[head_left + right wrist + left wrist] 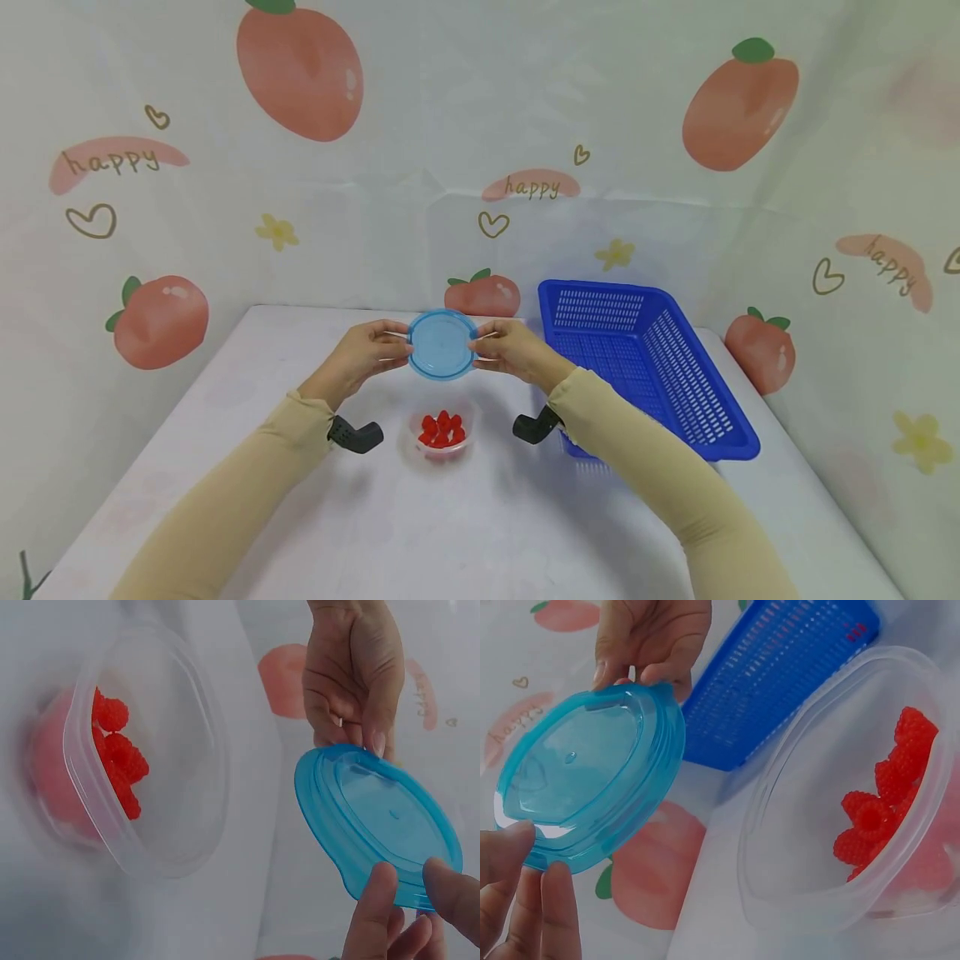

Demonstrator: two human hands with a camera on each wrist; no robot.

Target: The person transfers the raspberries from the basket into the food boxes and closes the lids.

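Note:
A round, see-through blue lid (441,346) is held up between both hands above the table. My left hand (366,354) pinches its left edge between thumb and fingers. At the opposite edge, my right hand (517,350) grips the rim the same way. Below and nearer to me stands a clear plastic bowl (780,900), uncovered, with several red raspberries (442,429) in its bottom. Both wrist views show the lid tilted and apart from the bowl, with thumb and fingertips on its rim.
A blue plastic basket (727,408) with slotted walls stands at the right of the white table (465,542), under and beside my right forearm. Behind the table hangs a white cloth (420,100) printed with fruit, hearts and flowers. A dark wrist mount (356,435) sticks out from each sleeve.

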